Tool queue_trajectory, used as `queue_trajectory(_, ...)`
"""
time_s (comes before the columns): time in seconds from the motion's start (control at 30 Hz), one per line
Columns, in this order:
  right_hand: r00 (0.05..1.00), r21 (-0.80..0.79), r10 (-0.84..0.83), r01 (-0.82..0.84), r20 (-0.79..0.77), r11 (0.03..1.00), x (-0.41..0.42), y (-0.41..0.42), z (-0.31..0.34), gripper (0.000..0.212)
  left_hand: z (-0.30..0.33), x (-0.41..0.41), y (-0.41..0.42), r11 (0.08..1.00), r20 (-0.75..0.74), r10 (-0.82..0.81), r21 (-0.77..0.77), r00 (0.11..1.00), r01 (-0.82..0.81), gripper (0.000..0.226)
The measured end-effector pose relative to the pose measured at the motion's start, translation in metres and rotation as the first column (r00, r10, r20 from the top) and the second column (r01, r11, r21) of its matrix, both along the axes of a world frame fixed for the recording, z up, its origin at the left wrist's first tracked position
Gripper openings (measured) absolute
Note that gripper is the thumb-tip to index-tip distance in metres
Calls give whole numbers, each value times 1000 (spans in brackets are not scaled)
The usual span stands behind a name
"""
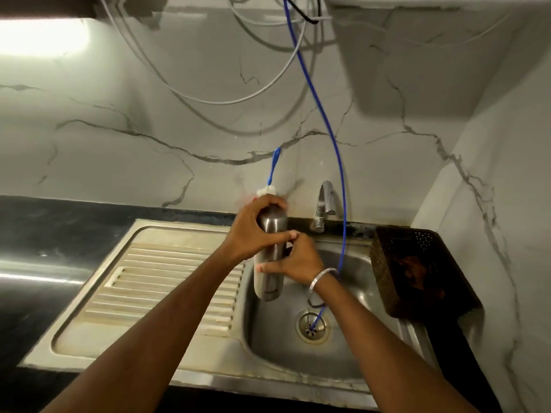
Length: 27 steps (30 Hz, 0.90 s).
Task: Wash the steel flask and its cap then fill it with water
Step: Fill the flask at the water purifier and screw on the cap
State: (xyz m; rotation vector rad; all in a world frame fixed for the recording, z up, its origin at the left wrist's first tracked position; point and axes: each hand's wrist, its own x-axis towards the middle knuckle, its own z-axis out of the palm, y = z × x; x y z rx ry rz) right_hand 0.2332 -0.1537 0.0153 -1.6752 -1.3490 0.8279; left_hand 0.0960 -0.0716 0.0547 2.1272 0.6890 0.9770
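The steel flask (269, 283) is held upright above the left part of the sink basin (283, 362). My left hand (253, 231) grips its upper part near the neck. My right hand (295, 260) holds its middle from the right, thumb across the body. A bottle brush with a blue wire handle (273, 166) sticks up out of the flask's mouth, with its white bristles just above my left hand. I cannot see the flask's cap.
The tap (325, 204) stands behind the basin, with no water visibly running. A blue hose (326, 123) hangs down the wall into the drain (312, 327). A ribbed drainboard (155, 287) lies to the left, and a dark perforated basket (417, 263) sits on the right.
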Motion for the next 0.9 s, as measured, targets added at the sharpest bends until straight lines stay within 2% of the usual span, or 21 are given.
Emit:
queue_trajectory(0.1, 996, 63, -44, 39, 81, 997, -32, 41, -13, 78, -5, -35, 10, 948, -27, 314, 53, 949, -312, 76)
queue_trajectory(0.2, 989, 84, 0, -12, 147, 996, -61, 82, -22, 62, -8, -68, 30, 882, -114, 466, -16, 878, -470, 75)
queue_trajectory(0.27, 989, 71, 2, -12, 147, 997, -76, 109, -33, 69, -7, -80, 47, 861, -158, 499, -24, 852, -509, 74)
queue_trajectory(0.4, 998, 13, -31, 31, 51, 999, -101, 149, -58, 83, -10, -93, 76, 841, -220, 525, -13, 822, -541, 73)
queue_trajectory(0.67, 999, -22, -33, 34, 17, 999, -134, 166, -71, 72, -25, -121, 99, 855, -262, 500, -3, 825, -519, 76)
queue_trajectory(0.9, 998, -13, -46, 47, 40, 999, -135, 161, -76, 62, -42, -120, 99, 853, -290, 485, -53, 825, -520, 78)
